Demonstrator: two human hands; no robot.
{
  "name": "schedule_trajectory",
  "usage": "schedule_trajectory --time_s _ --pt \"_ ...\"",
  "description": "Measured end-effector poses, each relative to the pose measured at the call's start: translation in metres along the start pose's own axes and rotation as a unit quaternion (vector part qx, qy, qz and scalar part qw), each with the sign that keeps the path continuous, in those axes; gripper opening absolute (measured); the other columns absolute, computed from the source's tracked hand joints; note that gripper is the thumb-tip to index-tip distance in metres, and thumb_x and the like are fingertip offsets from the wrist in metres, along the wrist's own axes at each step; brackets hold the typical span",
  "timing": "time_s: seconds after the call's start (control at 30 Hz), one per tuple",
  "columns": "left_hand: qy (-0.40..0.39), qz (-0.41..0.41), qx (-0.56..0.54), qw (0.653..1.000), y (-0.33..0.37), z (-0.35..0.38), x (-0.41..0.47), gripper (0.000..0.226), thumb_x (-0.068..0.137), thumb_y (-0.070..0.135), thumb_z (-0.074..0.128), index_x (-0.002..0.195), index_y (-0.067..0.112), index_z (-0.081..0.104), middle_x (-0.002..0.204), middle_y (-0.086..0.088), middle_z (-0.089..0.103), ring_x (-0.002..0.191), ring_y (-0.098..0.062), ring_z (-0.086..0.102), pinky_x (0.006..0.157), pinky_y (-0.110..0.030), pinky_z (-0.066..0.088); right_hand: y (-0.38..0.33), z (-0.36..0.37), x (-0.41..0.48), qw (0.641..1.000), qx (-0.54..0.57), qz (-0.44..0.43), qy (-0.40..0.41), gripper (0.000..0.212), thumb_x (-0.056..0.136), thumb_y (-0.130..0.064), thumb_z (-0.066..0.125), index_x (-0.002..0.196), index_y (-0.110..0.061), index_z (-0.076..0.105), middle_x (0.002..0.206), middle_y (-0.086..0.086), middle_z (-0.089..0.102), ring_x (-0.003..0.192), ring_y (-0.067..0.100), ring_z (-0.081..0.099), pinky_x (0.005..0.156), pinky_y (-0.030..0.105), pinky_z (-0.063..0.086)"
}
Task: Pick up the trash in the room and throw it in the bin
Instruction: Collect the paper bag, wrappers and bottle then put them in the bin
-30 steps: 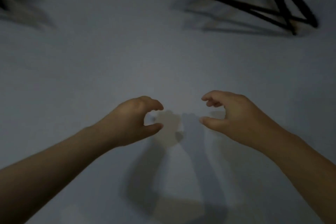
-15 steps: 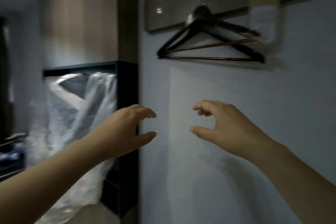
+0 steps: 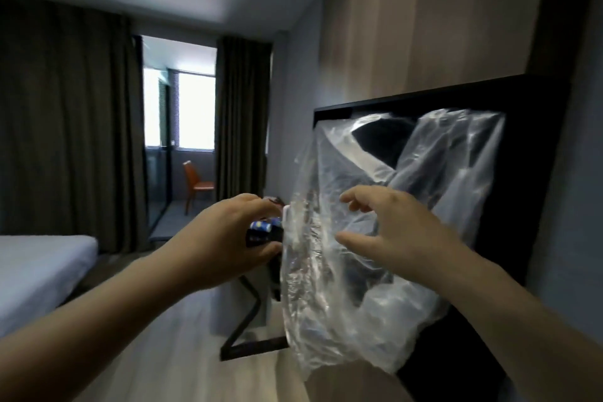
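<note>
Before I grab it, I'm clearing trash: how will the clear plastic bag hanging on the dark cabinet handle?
Likely floppy: the clear plastic bag hangs in crumpled folds. Probably light, since the film looks thin and see-through. Its glossy surface may slip, so pinch a fold.

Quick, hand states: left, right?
Left hand: open, loosely curled, apparently holding nothing; blue-labelled item seems behind it.
Right hand: open, fingers spread at the clear plastic bag, not gripping.

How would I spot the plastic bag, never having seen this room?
On the right wall, find the black-framed niche under the wood panelling. The plastic bag hangs across its front, behind the right hand. Nothing else there is clear, crinkled and shiny.
</note>
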State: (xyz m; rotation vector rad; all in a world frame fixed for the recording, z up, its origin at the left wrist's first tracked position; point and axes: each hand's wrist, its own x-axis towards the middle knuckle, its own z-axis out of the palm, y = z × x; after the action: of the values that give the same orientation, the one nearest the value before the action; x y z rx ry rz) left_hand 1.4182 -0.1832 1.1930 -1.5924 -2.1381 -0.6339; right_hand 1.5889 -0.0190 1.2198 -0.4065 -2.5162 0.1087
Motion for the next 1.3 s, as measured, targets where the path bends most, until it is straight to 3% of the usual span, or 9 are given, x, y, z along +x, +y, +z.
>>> schedule_trajectory --time_s 0.17,0.33,0.53,0.97,1.13,1.3 --pt "-0.015 -0.074 0.054 0.996 -0.099 0.0 0.016 0.046 0.083 0.047 0.063 0.126 0.033 0.053 0.115 0.016 0.054 0.103 0.0 0.054 0.089 -0.022 0.05 -0.018 0.076 0.108 0.996 0.046 -0.068 -0.019 0.051 0.082 -0.044 0.068 0.127 -0.027 0.054 0.119 -0.008 0.06 0.109 0.01 0.055 0.093 0.03 0.046" --pt "-0.014 -0.149 0.085 0.985 -0.198 -0.004 0.018 0.059 0.077 0.061 0.053 0.126 0.028 0.056 0.117 0.013 0.058 0.104 -0.001 0.055 0.091 -0.022 0.048 -0.052 0.153 0.2 0.987 0.084 -0.127 -0.044 0.052 0.082 -0.046 0.067 0.129 -0.029 0.052 0.119 -0.01 0.058 0.109 0.009 0.054 0.091 0.027 0.047" --pt "-0.014 -0.198 0.103 0.975 -0.311 -0.01 0.01 0.042 0.083 0.043 0.066 0.122 0.028 0.058 0.111 0.012 0.059 0.096 -0.004 0.055 0.084 -0.02 0.048 -0.106 0.242 0.285 0.977 0.092 -0.178 -0.075 0.053 0.085 -0.046 0.064 0.132 -0.028 0.049 0.124 -0.012 0.055 0.111 0.005 0.051 0.092 0.02 0.041" --pt "-0.034 -0.211 0.071 0.974 -0.592 -0.014 0.028 0.043 0.085 0.041 0.064 0.125 0.028 0.056 0.119 0.013 0.057 0.1 -0.001 0.051 0.086 -0.013 0.042 -0.221 0.415 0.458 0.98 0.078 -0.137 -0.12 0.052 0.085 -0.045 0.062 0.132 -0.029 0.049 0.123 -0.011 0.055 0.115 0.007 0.05 0.095 0.023 0.042" --pt "-0.046 -0.225 0.052 0.972 -0.678 0.012 0.047 0.046 0.083 0.041 0.066 0.127 0.028 0.055 0.123 0.012 0.057 0.106 -0.004 0.054 0.091 -0.021 0.047 -0.234 0.479 0.521 0.979 0.067 -0.129 -0.144 0.05 0.085 -0.044 0.063 0.13 -0.028 0.05 0.122 -0.011 0.056 0.115 0.007 0.05 0.091 0.02 0.041" --pt "-0.047 -0.233 0.059 0.97 -0.756 0.04 0.081 0.041 0.085 0.042 0.065 0.124 0.032 0.056 0.12 0.015 0.056 0.101 0.0 0.052 0.088 -0.016 0.045 -0.229 0.546 0.595 0.977 0.081 -0.126 -0.151 0.054 0.083 -0.046 0.064 0.132 -0.028 0.05 0.124 -0.01 0.056 0.115 0.007 0.051 0.092 0.022 0.042"
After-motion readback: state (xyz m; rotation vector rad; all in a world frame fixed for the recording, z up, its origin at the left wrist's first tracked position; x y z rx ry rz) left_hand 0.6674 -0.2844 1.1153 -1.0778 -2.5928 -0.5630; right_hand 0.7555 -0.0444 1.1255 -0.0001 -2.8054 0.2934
